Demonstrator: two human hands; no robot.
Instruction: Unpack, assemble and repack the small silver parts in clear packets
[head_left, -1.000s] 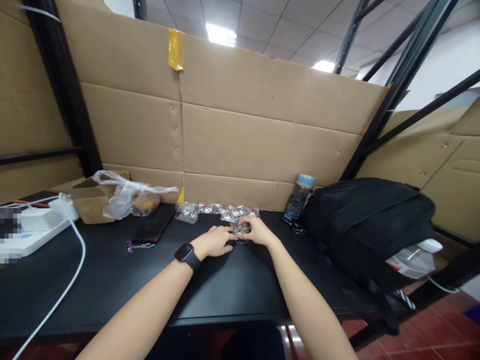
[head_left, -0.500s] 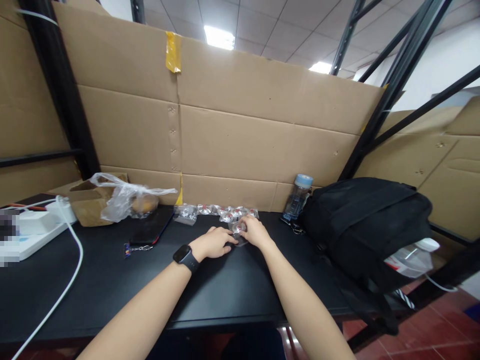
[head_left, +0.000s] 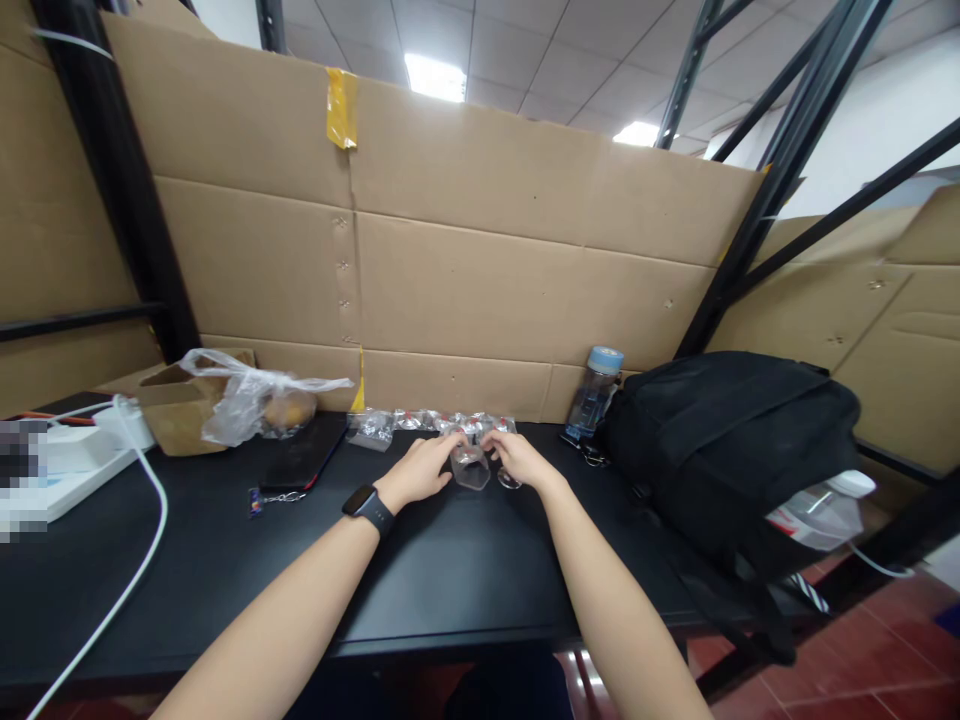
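Note:
A small clear plastic packet (head_left: 471,472) is on the black tabletop between my hands. My left hand (head_left: 420,468), with a black watch on its wrist, pinches the packet's far left edge. From the other side, the curled fingers of my right hand (head_left: 519,460) meet its far right edge, their tips partly hidden. Below the right fingers shows the thin shiny rim of a small round thing (head_left: 509,482); whether the hand touches it I cannot tell. Just beyond are several small clear packets with red marks (head_left: 427,420) in a row, and a crumpled clear packet (head_left: 371,430).
To the left are a phone (head_left: 300,460) with a keychain, a knotted plastic bag (head_left: 244,405), a cardboard box (head_left: 176,410) and a white power strip (head_left: 82,465) with a cable. A blue-capped bottle (head_left: 594,395) and black backpack (head_left: 735,440) stand right. Cardboard (head_left: 465,280) walls the back.
My left fingers have moved to the packet's far left edge. The right hand has shifted slightly right, uncovering the packet, and a round shiny rim now shows beneath it.

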